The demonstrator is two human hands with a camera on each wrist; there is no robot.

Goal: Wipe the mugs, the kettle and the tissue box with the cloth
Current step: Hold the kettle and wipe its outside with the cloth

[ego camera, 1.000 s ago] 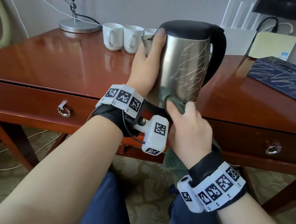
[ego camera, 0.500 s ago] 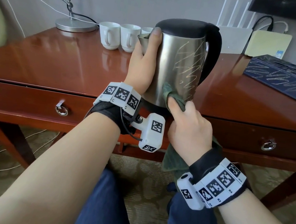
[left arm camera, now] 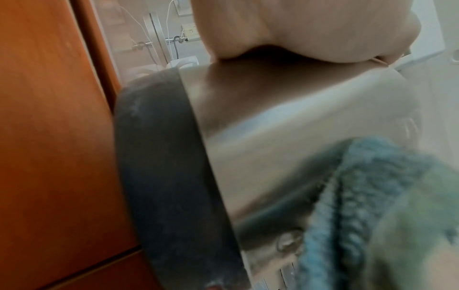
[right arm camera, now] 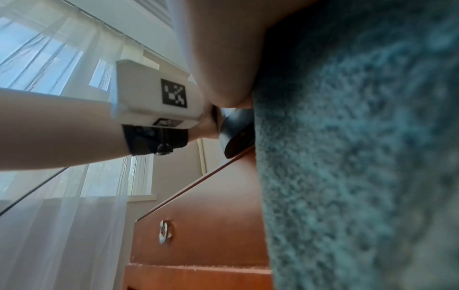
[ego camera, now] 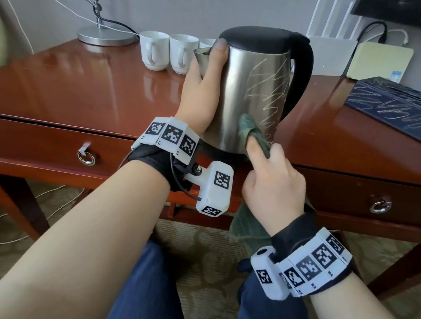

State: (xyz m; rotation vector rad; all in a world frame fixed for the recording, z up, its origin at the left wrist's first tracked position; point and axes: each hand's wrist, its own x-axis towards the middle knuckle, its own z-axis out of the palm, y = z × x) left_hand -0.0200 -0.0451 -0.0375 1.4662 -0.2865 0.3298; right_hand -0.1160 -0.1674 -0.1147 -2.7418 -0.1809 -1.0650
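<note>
Kettle [ego camera: 250,91] upright at the desk's [ego camera: 77,88] front edge. Left hand [ego camera: 201,89] wraps its spout side, steadying. Right hand [ego camera: 274,186] clutches the green cloth [ego camera: 252,134], one cloth-covered finger pressed low on the steel wall. Scribbles lie just above and right of that finger, running up the body, so the wipe probably goes upward.

Silver kettle [ego camera: 250,94] with black lid, teal-green cloth [ego camera: 250,128], white mugs [ego camera: 165,51], reddish-brown desk [ego camera: 77,88]
</note>
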